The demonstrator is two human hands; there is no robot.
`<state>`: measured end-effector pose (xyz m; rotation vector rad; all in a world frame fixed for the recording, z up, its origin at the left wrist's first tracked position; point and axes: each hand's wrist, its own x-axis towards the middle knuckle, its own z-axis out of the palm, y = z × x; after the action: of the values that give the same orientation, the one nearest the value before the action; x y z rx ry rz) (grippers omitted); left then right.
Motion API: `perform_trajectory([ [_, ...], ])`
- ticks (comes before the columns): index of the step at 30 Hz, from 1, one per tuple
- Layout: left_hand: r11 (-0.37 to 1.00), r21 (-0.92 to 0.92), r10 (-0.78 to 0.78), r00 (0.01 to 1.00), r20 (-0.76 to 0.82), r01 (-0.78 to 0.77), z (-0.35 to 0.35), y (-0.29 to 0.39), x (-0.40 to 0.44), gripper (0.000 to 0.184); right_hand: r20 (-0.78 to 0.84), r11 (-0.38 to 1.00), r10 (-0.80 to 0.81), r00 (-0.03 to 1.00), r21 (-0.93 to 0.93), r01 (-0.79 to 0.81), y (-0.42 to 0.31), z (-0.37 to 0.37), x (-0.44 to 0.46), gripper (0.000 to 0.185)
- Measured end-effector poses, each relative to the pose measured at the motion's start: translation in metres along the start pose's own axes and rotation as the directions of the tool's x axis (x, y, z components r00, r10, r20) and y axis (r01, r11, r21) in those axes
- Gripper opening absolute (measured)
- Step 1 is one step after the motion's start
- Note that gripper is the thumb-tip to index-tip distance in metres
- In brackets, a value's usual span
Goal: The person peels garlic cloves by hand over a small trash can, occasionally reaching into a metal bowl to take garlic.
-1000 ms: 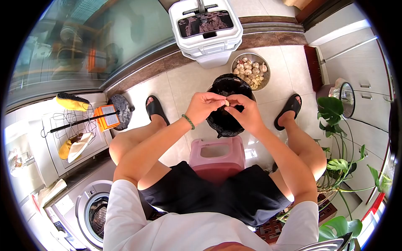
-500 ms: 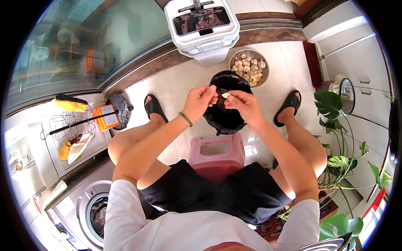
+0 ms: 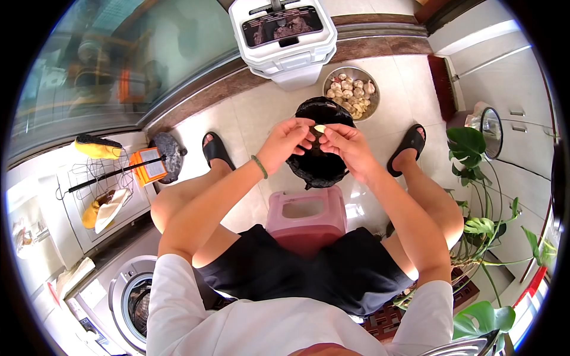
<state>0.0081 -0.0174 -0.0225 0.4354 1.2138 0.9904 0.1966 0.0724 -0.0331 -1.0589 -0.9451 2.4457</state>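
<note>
Between the thumb and fingers of my right hand [image 3: 349, 147] is a pale, peeled-looking garlic clove [image 3: 320, 128]. My left hand [image 3: 286, 143] is beside it, fingers bent and drawn together close to the clove; whether they pinch a bit of skin is too small to make out. Both hands are above a bin lined with a black bag [image 3: 317, 177], with dark contents partly hidden by the hands. Beyond the bin, a round metal bowl [image 3: 375, 107] holds whole garlic bulbs [image 3: 350, 88] at the back and loose cloves [image 3: 360, 107] at the front.
A pink plastic stool [image 3: 306, 225] stands between my legs. At the back is a white mop bucket [image 3: 288, 59]. On the left are a wire rack [image 3: 98, 178] and a washing machine [image 3: 133, 302]; leafy plants [image 3: 478, 225] and white cabinets [image 3: 504, 89] line the right.
My hands have come closer together, and the fingers of my left hand are now nearer the clove. The clove stays in my right hand.
</note>
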Motion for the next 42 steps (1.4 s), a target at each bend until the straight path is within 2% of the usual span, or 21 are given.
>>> perform_trajectory([
  [2, 0.955, 0.295, 0.007, 0.999, 0.045, -0.02, 0.0, -0.014, 0.003, 0.025, -0.079, 1.0, -0.019, 0.997, -0.003, 0.019, -0.003, -0.008, 0.005, 0.025],
  [3, 0.957, 0.289, -0.002, 0.998, 0.065, -0.017, -0.001, -0.016, 0.003, 0.025, -0.16, 0.998, -0.055, 0.986, 0.015, 0.058, -0.012, -0.014, 0.008, 0.02],
  [5, 0.573, 0.813, -0.023, 0.989, 0.149, -0.109, -0.001, -0.018, 0.001, 0.019, -0.291, 0.98, -0.18, 0.94, 0.029, 0.197, -0.032, -0.047, 0.017, 0.016],
  [6, 0.578, 0.806, -0.024, 0.985, 0.173, -0.128, 0.001, -0.02, -0.001, 0.019, -0.394, 0.968, -0.228, 0.89, 0.01, 0.252, -0.038, -0.07, 0.02, 0.014],
  [8, 0.41, 0.835, 0.246, 0.926, 0.287, -0.367, 0.005, -0.024, -0.009, 0.015, -0.585, 0.956, -0.269, 0.765, -0.062, 0.288, -0.04, -0.115, 0.018, 0.015],
  [9, 0.304, 0.834, 0.369, 0.864, 0.343, -0.461, 0.004, -0.025, -0.011, 0.014, -0.595, 0.954, -0.276, 0.754, -0.074, 0.291, -0.031, -0.136, 0.014, 0.015],
  [11, 0.251, 0.841, 0.271, 0.869, 0.414, -0.479, -0.002, -0.022, -0.01, 0.02, -0.755, 0.994, -0.01, 0.656, 0.066, 0.091, -0.003, -0.175, 0.007, 0.02],
  [12, 0.217, 0.853, 0.271, 0.869, 0.415, -0.475, -0.004, -0.024, -0.009, 0.024, -0.766, 0.993, -0.01, 0.643, 0.067, 0.096, 0.007, -0.185, 0.005, 0.02],
  [13, 0.18, 0.865, 0.272, 0.869, 0.415, -0.469, -0.002, -0.023, -0.008, 0.028, -0.778, 0.997, -0.056, 0.625, -0.073, -0.001, 0.015, -0.193, 0.007, 0.022],
  [16, 0.104, 0.864, 0.278, 0.849, 0.45, -0.492, 0.005, -0.016, -0.011, 0.04, -0.724, 0.864, -0.267, 0.637, -0.472, -0.174, 0.046, -0.227, 0.035, 0.023],
  [18, 0.07, 0.875, 0.278, 0.852, 0.445, -0.479, 0.009, -0.014, -0.014, 0.045, -0.583, 0.665, -0.461, 0.669, -0.726, -0.175, 0.076, -0.259, 0.076, 0.025],
  [21, 0.063, 0.863, 0.256, 0.844, 0.471, -0.501, 0.006, -0.02, -0.011, 0.044, -0.582, 0.599, -0.424, 0.694, -0.755, -0.268, 0.072, -0.237, 0.094, 0.024],
  [22, 0.125, 0.863, 0.22, 0.862, 0.457, -0.489, 0.008, -0.021, -0.01, 0.044, -0.562, 0.546, -0.433, 0.705, -0.786, -0.292, 0.074, -0.24, 0.104, 0.024],
  [29, -0.048, 0.907, 0.059, 0.905, 0.422, -0.419, 0.008, -0.034, -0.003, 0.048, -0.507, 0.455, -0.39, 0.768, -0.832, -0.319, 0.092, -0.264, 0.159, 0.023],
  [31, -0.012, 0.918, 0.035, 0.918, 0.396, -0.396, 0.009, -0.034, 0.004, 0.049, -0.508, 0.429, -0.335, 0.794, -0.832, -0.351, 0.077, -0.262, 0.162, 0.024],
  [33, -0.038, 0.92, 0.023, 0.92, 0.391, -0.39, 0.015, -0.027, 0.007, 0.049, -0.456, 0.224, -0.266, 0.849, -0.886, -0.406, 0.056, -0.255, 0.165, 0.024],
  [35, -0.03, 0.926, 0.02, 0.926, 0.378, -0.377, 0.022, -0.02, 0.01, 0.051, -0.431, 0.205, -0.28, 0.858, -0.9, -0.385, 0.051, -0.256, 0.184, 0.024],
  [37, -0.009, 0.926, 0.013, 0.926, 0.378, -0.378, 0.025, -0.015, 0.012, 0.052, -0.286, 0.171, -0.47, 0.835, -0.958, -0.231, 0.047, -0.252, 0.205, 0.023],
  [39, -0.018, 0.927, 0.002, 0.927, 0.374, -0.374, 0.026, -0.011, 0.012, 0.053, -0.304, 0.203, -0.382, 0.873, -0.949, -0.242, 0.043, -0.248, 0.231, 0.024],
  [41, -0.004, 0.93, -0.061, 0.928, 0.367, -0.368, 0.024, -0.009, 0.011, 0.052, -0.227, 0.125, -0.554, 0.801, -0.974, -0.189, 0.043, -0.243, 0.253, 0.027],
  [42, 0.007, 0.929, -0.065, 0.927, 0.37, -0.371, 0.021, -0.01, 0.01, 0.052, -0.251, 0.122, -0.486, 0.837, -0.968, -0.219, 0.043, -0.244, 0.266, 0.028],
])
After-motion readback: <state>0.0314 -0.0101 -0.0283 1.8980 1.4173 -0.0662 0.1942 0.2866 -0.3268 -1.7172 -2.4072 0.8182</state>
